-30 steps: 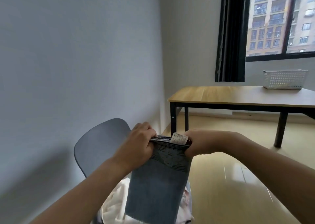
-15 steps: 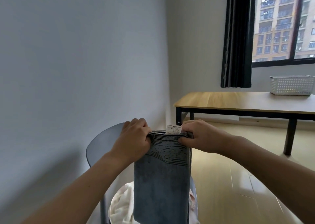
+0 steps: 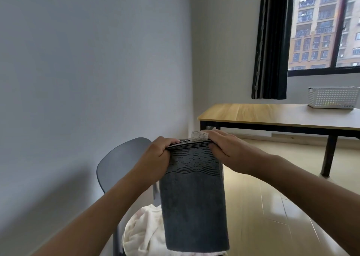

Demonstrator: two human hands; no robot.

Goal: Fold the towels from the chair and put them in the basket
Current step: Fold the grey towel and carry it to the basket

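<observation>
Left hand (image 3: pixel 159 154) and right hand (image 3: pixel 224 148) each pinch a top corner of the folded grey towel (image 3: pixel 192 201), which hangs upright between them with its white label (image 3: pixel 199 136) sticking up at the top edge. Behind and below it, white towels (image 3: pixel 144 230) lie heaped on the grey chair (image 3: pixel 120 162). White basket (image 3: pixel 333 96) sits on the wooden table (image 3: pixel 272 113) near the window, well apart from the hands.

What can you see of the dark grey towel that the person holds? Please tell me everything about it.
The dark grey towel looks like soft terry cloth, folded into a narrow strip of several layers. It hangs straight down in front of the grey chair. A band of woven wavy dark lines crosses it near the top, and a small white label sticks up from the upper edge. The left hand and right hand pinch its top corners. Its lower end hangs in front of white cloth lying on the seat.
</observation>
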